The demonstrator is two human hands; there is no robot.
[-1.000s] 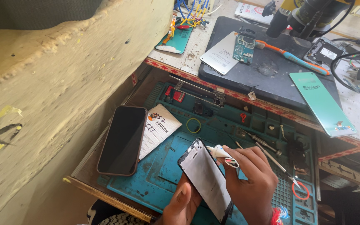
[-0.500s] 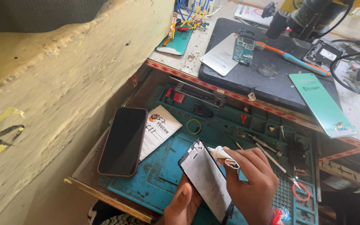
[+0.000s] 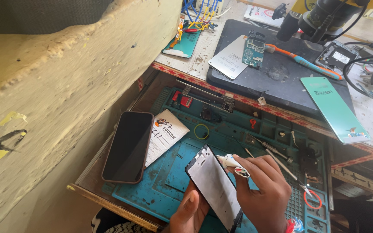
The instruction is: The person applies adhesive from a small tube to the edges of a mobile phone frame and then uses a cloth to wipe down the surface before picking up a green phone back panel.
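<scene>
Lower middle of the frame: the left hand [image 3: 191,211] cups a thin rectangular phone frame [image 3: 214,187] from underneath, thumb pressed up along its left edge, the other fingers hidden behind it. The frame is flat with a pale grey matte inner face, a black rim and rounded corners, and it sits tilted above the mat.

The right hand [image 3: 262,194] has its fingers curled together, pinching a small white tube [image 3: 234,166] with a bit of red on it. The tube's rounded tip touches the upper right edge of the frame.

Under both hands is 1 teal rubbery work mat [image 3: 173,177], scuffed and dirty, with molded little compartments along the top and right. On its left side lies 1 glossy black phone [image 3: 128,146], face up, and just beside that sits 1 white paper card [image 3: 165,136]. 1 yellow rubber band [image 3: 201,131] lies near the card, and 1 red rubber band [image 3: 312,200] lies at the lower right.

On the upper shelf: 1 orange-and-blue toothbrush [image 3: 303,61] on a dark pad, with 1 green circuit board [image 3: 252,51] next to it and 1 mint-green back cover [image 3: 334,108] at the right. Rough, chipped cream wall [image 3: 65,86] fills the left.
</scene>
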